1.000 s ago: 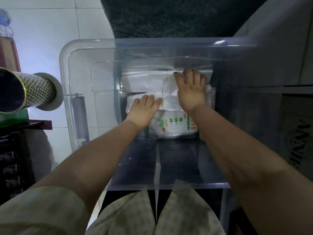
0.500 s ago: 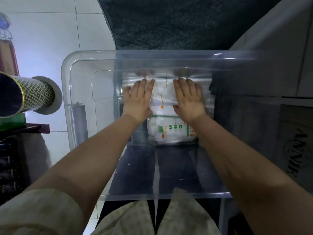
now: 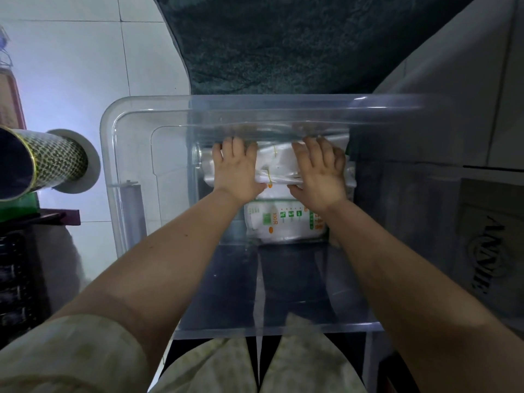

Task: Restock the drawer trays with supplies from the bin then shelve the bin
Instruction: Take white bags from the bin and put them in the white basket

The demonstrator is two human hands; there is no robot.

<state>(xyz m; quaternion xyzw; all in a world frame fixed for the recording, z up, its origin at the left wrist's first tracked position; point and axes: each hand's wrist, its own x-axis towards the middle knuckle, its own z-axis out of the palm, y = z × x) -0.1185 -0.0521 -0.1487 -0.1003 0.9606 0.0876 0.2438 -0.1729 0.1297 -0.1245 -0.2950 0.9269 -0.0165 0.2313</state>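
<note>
One bin [image 3: 136, 154], two hands [image 3: 238, 171], two packs [image 3: 283, 225].

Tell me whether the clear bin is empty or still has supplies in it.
Not empty. The clear bin still holds white plastic packs, with both hands on the top pack.

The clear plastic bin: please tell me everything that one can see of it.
The clear plastic bin is a large rectangular tub of transparent, slightly bluish plastic with rounded corners and a thick rim. It is open on top, with no lid in view. White plastic packs lie at its far end, and a printed pack sits nearer. The left hand and the right hand reach inside and press on the packs. The near half looks empty.
</note>
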